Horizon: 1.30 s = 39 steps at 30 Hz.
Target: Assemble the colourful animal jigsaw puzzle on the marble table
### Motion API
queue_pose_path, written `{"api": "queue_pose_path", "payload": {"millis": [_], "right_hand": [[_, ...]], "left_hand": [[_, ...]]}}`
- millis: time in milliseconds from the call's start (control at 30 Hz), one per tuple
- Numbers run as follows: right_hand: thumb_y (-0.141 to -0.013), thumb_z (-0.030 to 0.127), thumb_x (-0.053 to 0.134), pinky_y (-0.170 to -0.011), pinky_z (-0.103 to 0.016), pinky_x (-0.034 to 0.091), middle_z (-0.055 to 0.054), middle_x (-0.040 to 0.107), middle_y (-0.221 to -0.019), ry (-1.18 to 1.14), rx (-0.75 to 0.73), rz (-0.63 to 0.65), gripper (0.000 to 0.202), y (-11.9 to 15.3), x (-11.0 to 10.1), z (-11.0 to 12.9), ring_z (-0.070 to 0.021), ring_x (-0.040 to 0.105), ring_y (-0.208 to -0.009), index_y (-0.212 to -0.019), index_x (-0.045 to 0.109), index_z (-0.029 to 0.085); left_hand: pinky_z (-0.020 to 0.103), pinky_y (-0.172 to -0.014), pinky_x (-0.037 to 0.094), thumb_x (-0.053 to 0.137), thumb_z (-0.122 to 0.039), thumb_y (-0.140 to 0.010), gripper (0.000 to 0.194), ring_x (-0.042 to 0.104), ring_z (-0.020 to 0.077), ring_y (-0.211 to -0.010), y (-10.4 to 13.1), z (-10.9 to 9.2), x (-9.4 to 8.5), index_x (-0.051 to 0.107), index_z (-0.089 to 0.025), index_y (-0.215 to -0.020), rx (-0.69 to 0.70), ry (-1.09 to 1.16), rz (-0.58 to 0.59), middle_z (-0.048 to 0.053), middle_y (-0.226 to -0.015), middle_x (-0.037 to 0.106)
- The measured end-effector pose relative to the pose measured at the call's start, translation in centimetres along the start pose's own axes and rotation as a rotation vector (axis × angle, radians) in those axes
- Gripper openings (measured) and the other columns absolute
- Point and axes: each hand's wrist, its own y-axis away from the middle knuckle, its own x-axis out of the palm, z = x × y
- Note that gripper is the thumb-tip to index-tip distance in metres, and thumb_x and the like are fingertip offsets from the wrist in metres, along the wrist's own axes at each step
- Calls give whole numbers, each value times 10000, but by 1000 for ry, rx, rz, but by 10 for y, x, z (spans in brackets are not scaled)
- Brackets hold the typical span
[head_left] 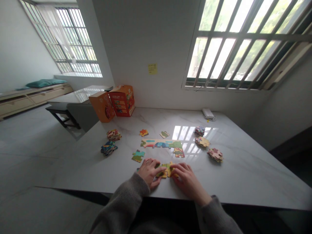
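Note:
Near the front edge of the table, two yellow-green jigsaw puzzle pieces lie side by side, partly covered by my fingers. My left hand grips the left puzzle piece between thumb and fingers. My right hand has its fingers bent over the right puzzle piece. A narrow seam shows between the two; whether they are fully locked cannot be seen. Just beyond is a joined strip of puzzle with a corner turning toward me at its right end. A loose green-and-teal piece lies beyond my left hand.
An orange piece and a pale green piece lie behind the strip. Puzzle stacks stand left and right. An orange-red box and a white device sit toward the back of the marble-patterned table.

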Motion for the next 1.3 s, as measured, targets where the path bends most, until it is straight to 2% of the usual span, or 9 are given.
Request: {"api": "queue_pose_path", "payload": {"millis": [200, 467, 733, 900, 1067, 1200, 1300], "right_hand": [[-938, 195, 580, -906, -399, 450, -7, 683, -1223, 5, -10, 12, 178, 1, -1, 2, -233, 577, -1064, -993, 691, 323], [-935, 176, 574, -972, -425, 432, 5, 671, -1261, -10, 17, -8, 213, 1, 1, 3, -243, 558, -1106, -1028, 685, 332], [-942, 175, 570, -950, -429, 457, -13, 664, -1265, 4, 37, -18, 204, -1, 0, 8, -250, 564, -1093, -1037, 677, 320], [-938, 160, 576, -955, -412, 467, -19, 666, -1259, -1, 23, -26, 202, -1, 1, 7, -234, 572, -1093, -1017, 686, 309], [-930, 133, 572, -955, -408, 471, -20, 659, -1270, -11, -5, -34, 198, -1, 3, 4, -231, 567, -1091, -1001, 681, 283], [-927, 127, 575, -958, -411, 470, -14, 651, -1281, -10, -1, -28, 217, -1, 4, 3, -234, 561, -1096, -1020, 677, 293], [-931, 134, 571, -958, -418, 476, -22, 649, -1279, -8, 13, -33, 219, 0, 5, 4, -239, 562, -1094, -1032, 676, 298]], "left_hand": [[508, -1017, 354, 651, -281, -782, 310, 489, 298, -1088, 1, -2, -1, 707, -298, -1087, -49, 0, -11, 81, -1183, 582], [491, -1002, 380, 580, -283, -871, 339, 486, 304, -1154, 0, -3, 2, 673, -307, -1197, -58, 12, 3, 88, -1279, 582], [478, -996, 386, 612, -263, -846, 270, 502, 294, -1151, -1, -4, 1, 711, -294, -1095, -50, 35, -18, 76, -1250, 613], [516, -1010, 361, 604, -246, -851, 261, 496, 300, -1151, 0, -2, 2, 702, -290, -1089, -112, -23, -66, 70, -1260, 624], [465, -944, 418, 606, -189, -827, 293, 487, 291, -1153, 0, -1, 1, 684, -290, -1090, -45, 3, -29, 34, -1269, 632], [447, -947, 450, 602, -169, -814, 384, 503, 279, -1127, -1, 1, 3, 638, -252, -1187, -50, 41, -68, 49, -1245, 648], [433, -953, 468, 606, -162, -806, 283, 513, 274, -1105, -2, 4, 5, 661, -224, -1077, -29, 66, -87, 52, -1213, 665]]}}
